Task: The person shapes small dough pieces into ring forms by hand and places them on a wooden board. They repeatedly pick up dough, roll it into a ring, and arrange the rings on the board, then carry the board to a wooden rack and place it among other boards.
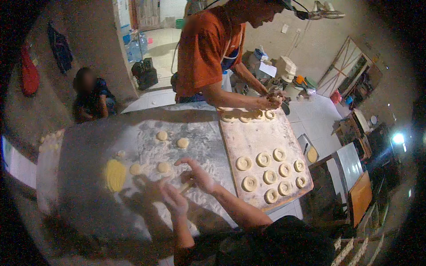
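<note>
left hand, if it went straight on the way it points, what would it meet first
Likely the flat round dough piece just ahead of the left hand, though it may pass above; height is unclear.

Dim, grainy, glaring lamp (398,138) (far right)

Board (259,138) at right end of table (84,155); dough rings (270,177) on board's near half and far edge; dough rounds (163,167) on table, left of board; left hand (173,196) and right hand (202,177) over table; co-worker (199,57) behind board; another person (94,97) behind table, far left.
</note>
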Demonstrator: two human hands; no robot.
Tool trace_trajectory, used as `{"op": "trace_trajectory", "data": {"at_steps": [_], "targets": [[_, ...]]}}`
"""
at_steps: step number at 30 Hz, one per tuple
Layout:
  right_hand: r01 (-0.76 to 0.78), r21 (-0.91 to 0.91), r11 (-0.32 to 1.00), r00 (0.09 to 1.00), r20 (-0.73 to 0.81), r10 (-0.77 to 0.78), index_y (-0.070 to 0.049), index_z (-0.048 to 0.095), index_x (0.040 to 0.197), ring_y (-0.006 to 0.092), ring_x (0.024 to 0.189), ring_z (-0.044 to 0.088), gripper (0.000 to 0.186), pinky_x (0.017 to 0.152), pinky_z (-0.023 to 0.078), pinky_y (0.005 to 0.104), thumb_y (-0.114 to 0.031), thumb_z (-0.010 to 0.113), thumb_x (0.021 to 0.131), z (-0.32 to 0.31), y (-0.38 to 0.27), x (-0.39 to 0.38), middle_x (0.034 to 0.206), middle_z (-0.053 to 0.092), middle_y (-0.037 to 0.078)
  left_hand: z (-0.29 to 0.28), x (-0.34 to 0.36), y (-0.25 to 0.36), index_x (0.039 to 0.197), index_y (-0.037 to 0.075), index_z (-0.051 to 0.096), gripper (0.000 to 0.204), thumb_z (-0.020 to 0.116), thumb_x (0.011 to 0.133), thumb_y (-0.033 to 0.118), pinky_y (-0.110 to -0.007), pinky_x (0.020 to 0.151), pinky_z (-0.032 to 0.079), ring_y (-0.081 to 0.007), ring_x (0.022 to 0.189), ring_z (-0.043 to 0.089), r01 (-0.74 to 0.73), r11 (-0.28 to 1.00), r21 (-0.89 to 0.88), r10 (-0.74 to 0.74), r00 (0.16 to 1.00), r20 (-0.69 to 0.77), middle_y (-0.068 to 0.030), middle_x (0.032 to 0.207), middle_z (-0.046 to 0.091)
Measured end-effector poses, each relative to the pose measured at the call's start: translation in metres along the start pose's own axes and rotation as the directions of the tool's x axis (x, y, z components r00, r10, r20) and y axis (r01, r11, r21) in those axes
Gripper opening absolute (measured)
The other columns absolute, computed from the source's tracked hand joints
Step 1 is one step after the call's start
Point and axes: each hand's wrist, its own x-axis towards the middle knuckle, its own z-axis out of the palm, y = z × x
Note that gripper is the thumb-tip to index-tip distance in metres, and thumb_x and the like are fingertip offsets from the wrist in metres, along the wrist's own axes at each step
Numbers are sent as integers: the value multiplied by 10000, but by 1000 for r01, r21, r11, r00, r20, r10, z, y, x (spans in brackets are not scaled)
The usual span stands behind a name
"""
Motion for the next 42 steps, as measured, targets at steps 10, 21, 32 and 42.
{"op": "trace_trajectory", "data": {"at_steps": [10,21,32,42], "targets": [[43,-215,976,927,-355,-119,-131,386,1329,256,763,627,480,744,496,348,-433,418,957,-59,-35,-88,848,623,112,113,-33,44,956,29,478,350,340,1017,345,-372,696,468,-212,796,582,97,991,-93,-64,948,313,-100,881,517],[-76,-555,828,813,-516,-271,-80,380,1272,123,595,544,415,547,421,259,-337,446,953,-148,-119,-233,623,512,38,274,-85,128,970,65,524,239,375,1001,249,-425,627,474,-357,707,627,-9,944,330,-194,793,577,-165,751,618],[477,-97,874,703,-555,-445,-121,410,1350,162,672,578,531,517,454,278,-480,454,962,-230,-143,-341,898,610,120,406,-137,116,1048,82,521,177,498,943,222,-420,592,478,-378,764,660,173,982,-69,-64,661,748,-206,726,588],[-924,-150,352,58,-964,-259,-93,198,1463,357,983,621,958,855,478,446,-647,594,788,-309,-164,-364,1298,507,251,487,-108,118,1328,97,400,575,459,910,487,-545,938,398,-458,1121,517,-443,735,513,-271,503,821,-252,1288,460]]}}
